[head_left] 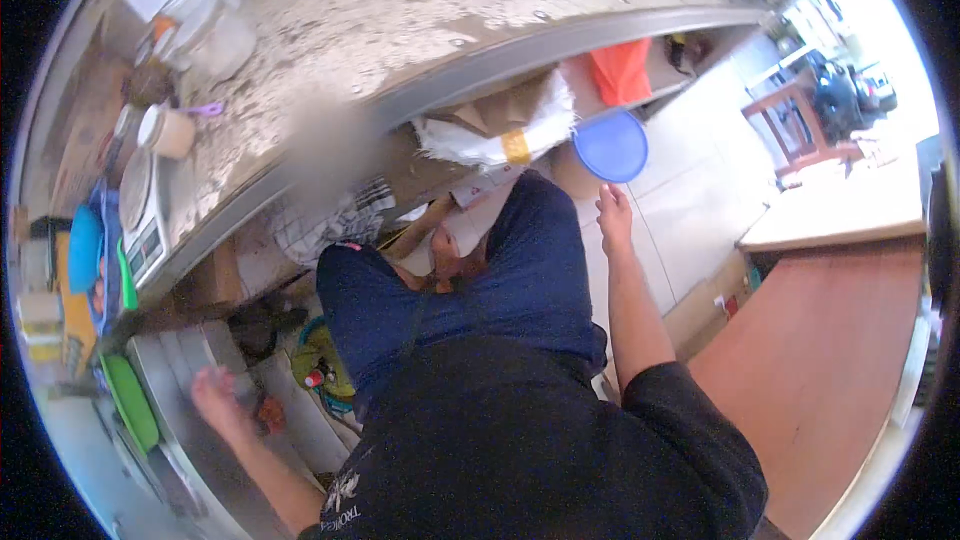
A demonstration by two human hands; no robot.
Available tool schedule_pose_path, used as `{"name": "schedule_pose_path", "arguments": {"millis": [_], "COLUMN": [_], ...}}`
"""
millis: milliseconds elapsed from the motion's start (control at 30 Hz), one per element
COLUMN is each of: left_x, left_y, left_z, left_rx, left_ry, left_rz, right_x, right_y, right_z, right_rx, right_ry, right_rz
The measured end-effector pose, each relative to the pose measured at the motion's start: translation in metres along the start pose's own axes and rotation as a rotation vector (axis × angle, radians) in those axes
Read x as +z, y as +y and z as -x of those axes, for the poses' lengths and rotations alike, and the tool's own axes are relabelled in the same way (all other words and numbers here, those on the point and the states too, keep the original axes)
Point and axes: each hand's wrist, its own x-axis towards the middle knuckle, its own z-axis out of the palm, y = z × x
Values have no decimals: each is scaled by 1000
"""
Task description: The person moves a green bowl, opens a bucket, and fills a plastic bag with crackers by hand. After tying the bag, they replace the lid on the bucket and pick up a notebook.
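Observation:
My left hand (218,395) is low at the left, blurred by motion, near a grey drawer front (185,365); its fingers are smeared. On the right, my right hand (614,212) hangs over the tiled floor, just below a bucket with a blue lid (611,146). Its fingers are partly spread, and nothing shows in them. Between my knees and the counter, a white sack (480,145) lies on the lower shelf, with a checkered cloth (345,225) to its left.
A worn countertop (400,15) runs across the top, with jars (167,132) and a kitchen scale (146,235) at its left end. An orange bag (622,72) hangs under it. A brown wooden panel (815,360) and a wooden chair (800,125) stand at the right.

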Motion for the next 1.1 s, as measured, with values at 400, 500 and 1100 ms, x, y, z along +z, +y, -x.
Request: {"name": "schedule_pose_path", "arguments": {"millis": [400,500,1100], "left_x": [315,379,430], "left_y": [217,245,247], "left_z": [96,86,65], "left_rx": [1376,1433,1395], "left_ry": [-647,-696,-868], "left_rz": [-723,-830,-921], "right_x": [-37,-16,-58], "right_y": [108,105,294], "right_z": [-142,-159,-213], "right_rx": [626,641,422], "right_ry": [250,340,113], "right_rz": [-312,-411,1094]}}
